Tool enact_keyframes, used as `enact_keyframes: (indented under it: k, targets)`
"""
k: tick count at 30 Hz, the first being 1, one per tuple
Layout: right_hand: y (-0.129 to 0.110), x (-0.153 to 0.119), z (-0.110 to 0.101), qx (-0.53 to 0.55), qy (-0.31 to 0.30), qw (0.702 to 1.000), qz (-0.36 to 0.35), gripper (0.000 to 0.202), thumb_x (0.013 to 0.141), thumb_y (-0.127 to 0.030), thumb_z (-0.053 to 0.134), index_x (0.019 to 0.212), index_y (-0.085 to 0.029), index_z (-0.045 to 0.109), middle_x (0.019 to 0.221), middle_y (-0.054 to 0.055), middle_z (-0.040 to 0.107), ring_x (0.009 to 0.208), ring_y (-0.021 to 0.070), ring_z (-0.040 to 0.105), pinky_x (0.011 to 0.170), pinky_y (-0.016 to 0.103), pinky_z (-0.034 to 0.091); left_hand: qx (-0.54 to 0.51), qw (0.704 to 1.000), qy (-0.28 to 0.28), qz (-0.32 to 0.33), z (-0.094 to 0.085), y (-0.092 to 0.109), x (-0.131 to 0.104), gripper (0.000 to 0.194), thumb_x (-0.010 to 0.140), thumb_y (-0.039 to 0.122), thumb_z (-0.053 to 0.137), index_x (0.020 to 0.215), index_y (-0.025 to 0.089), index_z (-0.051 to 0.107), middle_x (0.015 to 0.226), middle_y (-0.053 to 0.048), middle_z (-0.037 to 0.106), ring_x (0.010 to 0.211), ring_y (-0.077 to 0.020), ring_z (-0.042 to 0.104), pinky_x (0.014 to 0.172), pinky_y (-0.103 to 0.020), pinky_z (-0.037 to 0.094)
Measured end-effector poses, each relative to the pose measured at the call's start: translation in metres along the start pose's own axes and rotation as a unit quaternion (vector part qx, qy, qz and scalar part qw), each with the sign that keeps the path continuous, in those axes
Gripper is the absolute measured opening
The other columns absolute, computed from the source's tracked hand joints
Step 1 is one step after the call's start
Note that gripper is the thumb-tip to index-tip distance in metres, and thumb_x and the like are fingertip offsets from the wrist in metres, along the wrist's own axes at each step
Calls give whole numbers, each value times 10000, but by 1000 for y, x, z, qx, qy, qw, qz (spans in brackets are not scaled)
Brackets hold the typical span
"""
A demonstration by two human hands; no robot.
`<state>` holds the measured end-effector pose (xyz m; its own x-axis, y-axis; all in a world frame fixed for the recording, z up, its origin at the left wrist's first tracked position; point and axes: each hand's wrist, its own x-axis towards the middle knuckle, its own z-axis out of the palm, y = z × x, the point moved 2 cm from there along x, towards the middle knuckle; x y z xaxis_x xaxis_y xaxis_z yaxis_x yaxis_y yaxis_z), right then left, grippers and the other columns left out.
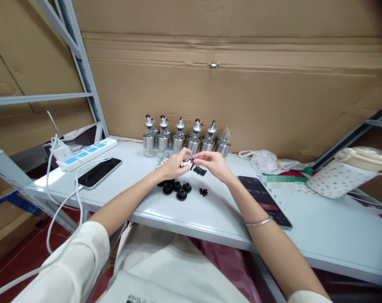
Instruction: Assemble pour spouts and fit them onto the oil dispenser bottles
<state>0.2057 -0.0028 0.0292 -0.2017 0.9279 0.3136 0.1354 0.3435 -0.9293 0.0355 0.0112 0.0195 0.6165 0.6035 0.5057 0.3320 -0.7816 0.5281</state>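
Observation:
My left hand [173, 166] is closed on a silver pourer spout [187, 163]. Thumb and fingers of my right hand [213, 163] pinch together at the tip of that spout, on what looks like a small black piece [192, 166]. Beneath the hands lie several short black flip caps [200, 171]. Nearer to me are round black stoppers [181, 194] and a small cluster of black bits [203, 192]. More silver spout parts [161, 161] lie partly hidden behind my left hand. Glass bottles with steel sleeves [178, 143] stand in rows behind, several topped with pourers.
A white power strip [86, 154] and a phone [100, 173] with white cables lie at the left. To the right are a tablet-like device showing a timer [263, 198], a crumpled plastic bag [266, 160] and a dotted tumbler [339, 174]. Cardboard [229, 92] walls the back.

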Motion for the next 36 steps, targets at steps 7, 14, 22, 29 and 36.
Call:
enact_keyframes:
  k: [7,14,22,29,36]
  targets:
    - [8,1,6,45,23,999,7,270,561,-365,803,714,-167,701,635,9,685,614,147,627,671,321,523,-22,1000,3,-4,3,0,0,258,801,200,440,1049,198,369,634,83,436,546,-98,418,582,-215,326]
    - [8,0,5,89,30,995,25,338,532,-360,827,798,-178,725,690,16,712,608,144,633,689,346,541,-46,999,25,-2,4,-2,2,209,873,274,433,1057,182,392,660,59,485,593,-112,466,607,-226,348]
    - [9,1,7,105,50,993,11,292,533,-349,832,724,-178,692,619,-11,679,591,126,618,684,322,527,-61,997,39,-7,4,-4,2,210,889,280,440,1074,180,446,679,45,530,640,-125,508,648,-240,360]
    - [10,1,9,94,60,994,-12,270,555,-345,819,699,-182,659,608,-18,659,590,127,598,654,302,494,-110,993,44,-19,3,-5,2,196,876,285,477,1045,186,491,665,46,545,637,-119,516,648,-240,369]
    - [8,-1,13,81,45,995,-25,279,580,-370,809,694,-182,637,654,1,671,624,148,617,674,324,496,-233,969,69,-47,8,-7,5,190,880,373,453,873,183,450,644,40,544,564,-92,512,594,-232,412]
